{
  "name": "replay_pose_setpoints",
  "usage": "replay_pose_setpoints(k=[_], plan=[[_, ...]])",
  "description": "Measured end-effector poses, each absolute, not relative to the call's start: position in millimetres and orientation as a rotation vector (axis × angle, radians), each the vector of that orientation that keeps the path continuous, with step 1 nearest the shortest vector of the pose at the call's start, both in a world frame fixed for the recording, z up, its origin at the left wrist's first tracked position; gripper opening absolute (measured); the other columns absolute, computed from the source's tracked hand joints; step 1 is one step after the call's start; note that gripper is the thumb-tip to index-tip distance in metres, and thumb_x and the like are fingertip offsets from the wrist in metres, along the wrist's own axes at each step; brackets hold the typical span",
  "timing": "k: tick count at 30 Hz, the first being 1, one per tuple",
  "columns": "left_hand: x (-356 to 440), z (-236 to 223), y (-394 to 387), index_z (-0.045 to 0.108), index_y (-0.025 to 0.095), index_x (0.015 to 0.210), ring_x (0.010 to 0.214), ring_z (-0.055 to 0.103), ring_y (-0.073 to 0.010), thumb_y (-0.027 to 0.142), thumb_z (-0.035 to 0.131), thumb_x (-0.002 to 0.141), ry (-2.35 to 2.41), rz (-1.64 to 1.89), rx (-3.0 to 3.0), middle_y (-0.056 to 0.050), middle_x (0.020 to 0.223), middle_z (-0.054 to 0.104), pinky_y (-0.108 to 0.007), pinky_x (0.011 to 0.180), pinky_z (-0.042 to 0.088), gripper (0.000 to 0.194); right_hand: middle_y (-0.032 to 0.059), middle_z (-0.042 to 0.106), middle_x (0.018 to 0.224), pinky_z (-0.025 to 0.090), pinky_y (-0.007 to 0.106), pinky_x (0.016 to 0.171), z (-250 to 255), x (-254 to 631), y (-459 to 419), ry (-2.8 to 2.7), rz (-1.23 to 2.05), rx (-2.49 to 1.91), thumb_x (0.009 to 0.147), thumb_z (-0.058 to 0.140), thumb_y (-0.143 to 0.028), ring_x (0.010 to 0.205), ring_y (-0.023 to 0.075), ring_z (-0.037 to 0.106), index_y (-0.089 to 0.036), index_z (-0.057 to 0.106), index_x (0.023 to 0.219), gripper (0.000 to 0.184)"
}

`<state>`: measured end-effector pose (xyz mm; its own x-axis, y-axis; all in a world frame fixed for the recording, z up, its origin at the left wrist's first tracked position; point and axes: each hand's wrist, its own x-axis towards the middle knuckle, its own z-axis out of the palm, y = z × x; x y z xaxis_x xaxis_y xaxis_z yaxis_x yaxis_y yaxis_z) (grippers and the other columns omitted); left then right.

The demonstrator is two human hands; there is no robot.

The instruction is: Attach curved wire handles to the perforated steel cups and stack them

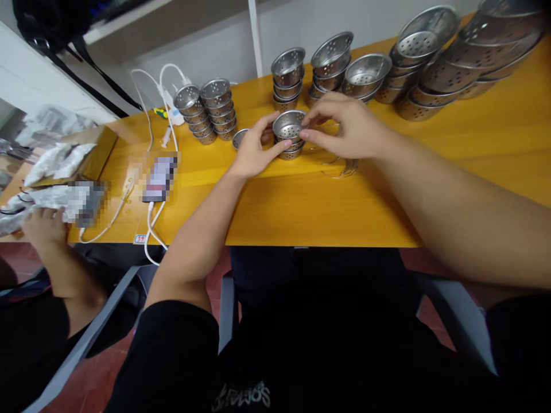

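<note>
A short stack of small perforated metal cups (289, 127) stands on the table before me. My left hand (253, 150) curls around its left side, thumb across the front and fingers behind. At the right edge of the top cup, the thumb and forefinger of my right hand (344, 127) close in a pinch on the rim. Thin bent wire pieces (346, 171) lie under and beside the right hand, partly hidden by it. Just left of my left hand is a single small metal cup (240, 136), half covered by the hand.
Two tall stacks of small cups (218, 109) stand at back left. More stacks (287, 71), with larger perforated bowls (430, 40), line the back right. A phone (160, 179) with white cables lies at left. Another person's hand (45, 226) rests near plastic bags (64, 158).
</note>
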<state>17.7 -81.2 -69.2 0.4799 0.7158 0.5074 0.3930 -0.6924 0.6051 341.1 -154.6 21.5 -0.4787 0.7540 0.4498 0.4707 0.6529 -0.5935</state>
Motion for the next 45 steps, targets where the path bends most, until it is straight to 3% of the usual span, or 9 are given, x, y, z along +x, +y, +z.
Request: replay_pose_setpoints(k=[5, 12, 15, 18, 24, 30, 37, 42, 45], plan=[[19.6, -68.7, -83.1, 0.067, 0.026, 0.184, 0.159, 0.087, -0.0417, 0.095, 0.081, 0.118, 0.932, 1.067, 2.26, -0.021, 0.176, 0.08, -0.069, 0.139, 0.073, 0.096, 0.0131, 0.09, 0.143, 0.064, 0.079, 0.118, 16.7, 339.6, -152.3, -2.148, 0.556, -0.927, 0.113, 0.065, -0.106, 0.12, 0.0466, 0.076, -0.049, 0.095, 0.146, 0.073], [18.7, -71.1, -81.1, 0.065, 0.026, 0.186, 0.163, 0.083, -0.043, 0.104, 0.081, 0.112, 0.881, 1.069, 2.286, -0.022, 0.178, 0.076, -0.066, 0.142, 0.07, 0.109, 0.0154, 0.093, 0.131, 0.069, 0.072, 0.112, 18.7, 341.9, -145.9, -2.127, 0.582, -0.922, 0.11, 0.081, -0.105, 0.111, 0.0427, 0.08, -0.036, 0.097, 0.127, 0.072], [20.4, -70.1, -83.2, 0.067, 0.026, 0.184, 0.158, 0.086, -0.0424, 0.104, 0.082, 0.111, 0.921, 1.076, 2.277, -0.022, 0.177, 0.078, -0.065, 0.135, 0.075, 0.107, 0.0106, 0.094, 0.134, 0.067, 0.076, 0.113, 18.1, 340.9, -145.4, -2.12, 0.595, -0.936, 0.11, 0.081, -0.101, 0.115, 0.0446, 0.079, -0.046, 0.099, 0.133, 0.062], [19.2, -59.4, -91.4, 0.071, 0.028, 0.181, 0.159, 0.085, -0.0413, 0.103, 0.082, 0.112, 0.977, 1.075, 2.298, -0.02, 0.175, 0.08, -0.062, 0.137, 0.074, 0.102, 0.006, 0.095, 0.13, 0.065, 0.079, 0.113, 14.2, 337.7, -146.8, -2.108, 0.588, -0.958, 0.108, 0.071, -0.109, 0.119, 0.0464, 0.077, -0.056, 0.096, 0.144, 0.069], [-8.1, -19.3, -104.6, 0.07, 0.035, 0.179, 0.181, 0.066, -0.0469, 0.105, 0.096, 0.097, 1.1, 1.099, 2.377, -0.018, 0.19, 0.071, -0.067, 0.16, 0.052, 0.11, 0.01, 0.093, 0.133, 0.064, 0.08, 0.124, 6.8, 335.6, -149.0, -2.129, 0.475, -0.965, 0.115, 0.062, -0.108, 0.129, 0.0497, 0.078, -0.051, 0.092, 0.153, 0.075], [-34.7, -21.6, -104.3, 0.045, 0.02, 0.194, 0.201, 0.037, -0.0535, 0.088, 0.116, 0.082, 1.501, 0.847, 2.224, -0.025, 0.209, 0.046, -0.07, 0.172, 0.028, 0.149, 0.0153, 0.091, 0.138, 0.067, 0.082, 0.126, 7.9, 337.5, -151.0, -2.114, 0.441, -0.927, 0.118, 0.069, -0.103, 0.13, 0.0529, 0.083, -0.043, 0.095, 0.14, 0.069], [-39.3, -25.4, -104.2, 0.046, 0.011, 0.191, 0.194, 0.05, -0.054, 0.043, 0.121, 0.081, 1.63, 0.779, 2.138, -0.032, 0.2, 0.055, -0.069, 0.171, 0.03, 0.137, 0.0097, 0.09, 0.151, 0.06, 0.085, 0.137, 8.2, 338.6, -154.3, -2.121, 0.535, -0.968, 0.116, 0.064, -0.107, 0.142, 0.0532, 0.078, -0.052, 0.092, 0.153, 0.072], [-24.0, -1.1, -112.8, 0.028, 0.037, 0.201, 0.193, 0.054, -0.0435, 0.065, 0.111, 0.103, 1.469, 1.083, 2.203, -0.016, 0.197, 0.06, -0.061, 0.168, 0.04, 0.132, 0.0143, 0.087, 0.156, 0.063, 0.08, 0.137, -2.4, 340.3, -145.3, -2.104, 0.508, -0.938, 0.118, 0.071, -0.104, 0.143, 0.0514, 0.08, -0.042, 0.09, 0.155, 0.075], [-7.4, 12.2, -124.2, 0.024, 0.047, 0.199, 0.192, 0.056, -0.0423, 0.076, 0.109, 0.102, 1.375, 1.185, 2.255, -0.012, 0.198, 0.057, -0.059, 0.166, 0.046, 0.132, 0.0163, 0.083, 0.16, 0.067, 0.074, 0.135, -8.6, 336.5, -142.4, -2.116, 0.497, -0.887, 0.123, 0.074, -0.093, 0.142, 0.0494, 0.083, -0.037, 0.086, 0.168, 0.073]])
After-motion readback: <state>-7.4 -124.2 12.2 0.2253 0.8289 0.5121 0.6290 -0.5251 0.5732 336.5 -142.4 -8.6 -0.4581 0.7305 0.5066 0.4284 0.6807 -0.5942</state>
